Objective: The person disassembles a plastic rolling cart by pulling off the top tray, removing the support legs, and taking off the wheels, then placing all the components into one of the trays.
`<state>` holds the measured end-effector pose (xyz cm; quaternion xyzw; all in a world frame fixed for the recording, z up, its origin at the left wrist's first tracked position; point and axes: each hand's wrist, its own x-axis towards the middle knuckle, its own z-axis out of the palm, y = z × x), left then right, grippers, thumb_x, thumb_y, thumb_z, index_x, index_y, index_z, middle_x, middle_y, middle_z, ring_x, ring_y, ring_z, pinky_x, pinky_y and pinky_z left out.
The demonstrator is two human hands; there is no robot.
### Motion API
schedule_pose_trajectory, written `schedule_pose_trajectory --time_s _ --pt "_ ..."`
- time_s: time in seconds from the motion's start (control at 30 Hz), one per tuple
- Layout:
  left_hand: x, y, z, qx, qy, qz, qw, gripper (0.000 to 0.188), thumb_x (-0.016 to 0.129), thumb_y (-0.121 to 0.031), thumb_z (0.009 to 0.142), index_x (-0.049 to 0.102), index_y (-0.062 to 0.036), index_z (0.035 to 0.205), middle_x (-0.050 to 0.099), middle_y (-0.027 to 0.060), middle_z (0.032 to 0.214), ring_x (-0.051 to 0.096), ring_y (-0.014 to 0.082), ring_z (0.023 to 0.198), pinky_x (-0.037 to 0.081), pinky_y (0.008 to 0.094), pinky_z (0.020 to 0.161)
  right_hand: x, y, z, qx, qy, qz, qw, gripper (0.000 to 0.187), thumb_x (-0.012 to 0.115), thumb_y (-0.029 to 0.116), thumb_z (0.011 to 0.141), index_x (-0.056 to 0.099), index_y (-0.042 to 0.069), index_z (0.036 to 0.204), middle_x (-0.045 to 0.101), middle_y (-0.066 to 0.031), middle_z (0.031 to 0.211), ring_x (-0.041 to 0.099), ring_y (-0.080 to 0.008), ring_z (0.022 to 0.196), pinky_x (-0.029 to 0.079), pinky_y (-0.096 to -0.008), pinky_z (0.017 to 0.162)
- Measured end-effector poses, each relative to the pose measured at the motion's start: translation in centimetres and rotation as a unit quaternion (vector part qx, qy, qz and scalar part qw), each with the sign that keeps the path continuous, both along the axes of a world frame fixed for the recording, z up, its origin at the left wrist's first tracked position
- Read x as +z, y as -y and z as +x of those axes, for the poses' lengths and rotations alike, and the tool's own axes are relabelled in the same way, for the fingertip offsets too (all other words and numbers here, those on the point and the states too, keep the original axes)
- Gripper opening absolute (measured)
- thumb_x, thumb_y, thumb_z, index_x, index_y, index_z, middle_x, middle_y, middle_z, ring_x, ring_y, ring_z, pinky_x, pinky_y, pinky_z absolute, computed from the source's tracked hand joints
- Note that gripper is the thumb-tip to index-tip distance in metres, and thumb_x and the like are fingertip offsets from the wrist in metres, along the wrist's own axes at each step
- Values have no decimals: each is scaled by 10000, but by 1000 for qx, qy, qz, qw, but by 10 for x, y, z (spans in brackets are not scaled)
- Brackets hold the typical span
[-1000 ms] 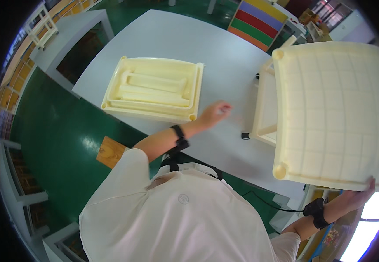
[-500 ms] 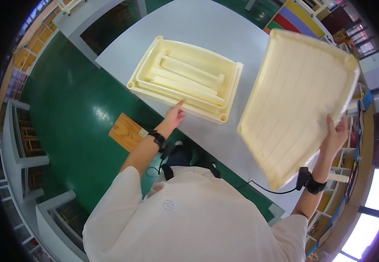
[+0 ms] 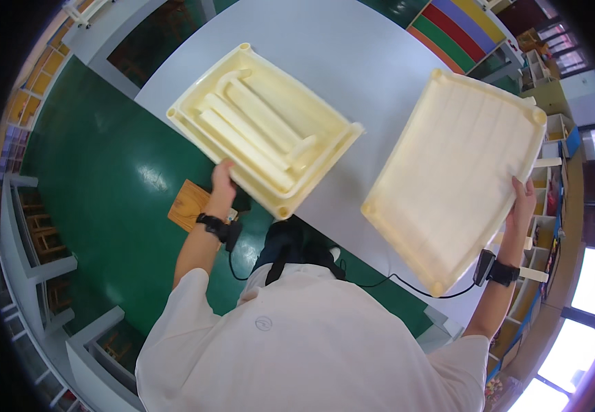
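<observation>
My left hand (image 3: 223, 180) grips the near long edge of a cream plastic tray (image 3: 315, 110), which is tilted and turned at the near edge of the table. Inside the tray lie a cream tube frame (image 3: 267, 117) with bent ends and pale long bars (image 3: 242, 136). My right hand (image 3: 524, 203) has hold of the right edge of a large cream plastic panel (image 3: 459, 165), its broad, faintly ribbed face tilted up toward me. The fingers behind both edges are partly hidden.
Under both pieces is a pale grey table (image 3: 325, 41) with a curved far edge. A wooden stool (image 3: 188, 206) stands on the green floor (image 3: 105, 185) left of me. A striped colourful unit (image 3: 455, 34) is at the far right. Cables hang from both wrist devices.
The tray has turned clockwise and come left and nearer with my left hand. In my right hand the panel has shifted slightly and changed its tilt.
</observation>
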<state>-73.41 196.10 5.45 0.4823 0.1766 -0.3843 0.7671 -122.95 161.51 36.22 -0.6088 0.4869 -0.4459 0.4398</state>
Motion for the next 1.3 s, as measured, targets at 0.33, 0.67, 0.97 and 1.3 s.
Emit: schedule_pose_trajectory --time_s 0.33,0.67,0.97,1.3 --pt "-1 -86 86 -85 19 30 996 368 521 -181 733 563 36 1027 596 114 890 594 258 808 507 375 745 -115 45 45 77 46 168 982 339 586 105 841 491 -38 1133 589 -107 975 598 -184 854 508 -276 745" --pt "13 -140 118 -119 46 124 984 472 509 -281 836 515 57 1165 620 167 1032 623 258 889 515 364 766 -193 62 114 82 -351 263 895 527 605 281 849 431 -44 1227 557 -116 1101 539 -190 990 451 -300 818" --pt "16 -113 120 -129 155 250 947 425 542 -183 871 475 134 1146 617 208 1013 645 244 817 534 336 690 -290 32 124 56 -353 111 927 493 630 218 785 503 -26 1195 571 -171 1140 521 -299 1084 402 -372 931" --pt "5 -150 134 -122 142 199 962 362 505 -161 896 509 117 1128 622 205 1003 653 263 816 561 382 693 -288 -164 396 473 -245 202 822 345 546 239 867 557 -68 1025 613 -149 930 593 -249 862 482 -372 738"
